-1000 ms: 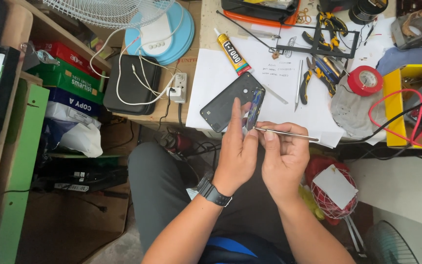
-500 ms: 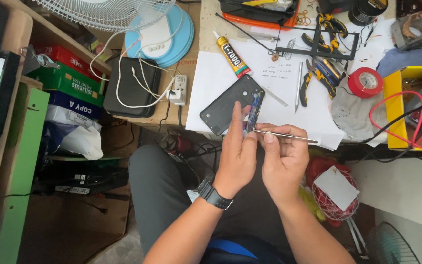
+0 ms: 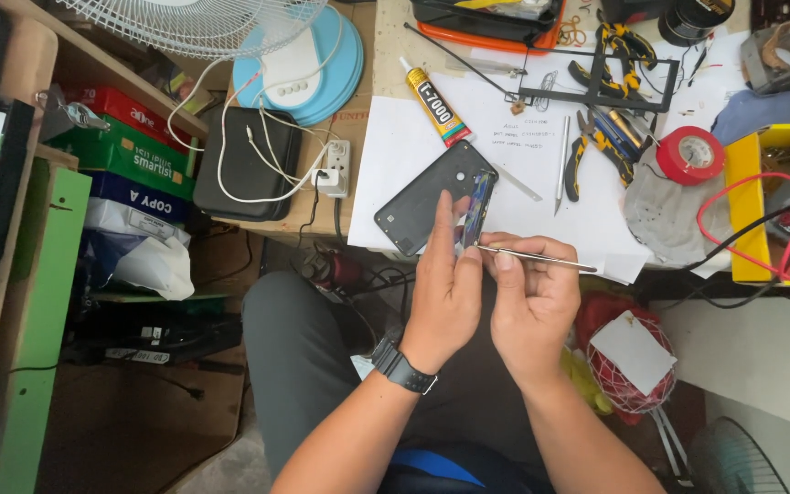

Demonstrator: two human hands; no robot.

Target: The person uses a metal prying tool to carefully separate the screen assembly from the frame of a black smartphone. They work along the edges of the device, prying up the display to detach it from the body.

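Left hand [image 3: 447,291] grips small dark phone part [image 3: 475,209] upright; right hand [image 3: 530,297] pinches thin metal tool [image 3: 541,260], tip touching part, above counter [image 3: 386,55].

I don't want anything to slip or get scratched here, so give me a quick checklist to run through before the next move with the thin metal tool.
1. Left hand grips the small dark part upright at its fingertips: ok.
2. Right hand pinches the thin metal tool, lying level, its free end pointing right: ok.
3. Tool end meets the part: cannot tell, the fingers hide the spot.
4. Black phone back cover lies flat on the white paper, away from the tool end: ok.
5. Bench around the work is tidy: not ok; glue tube, pliers and red tape roll crowd it.
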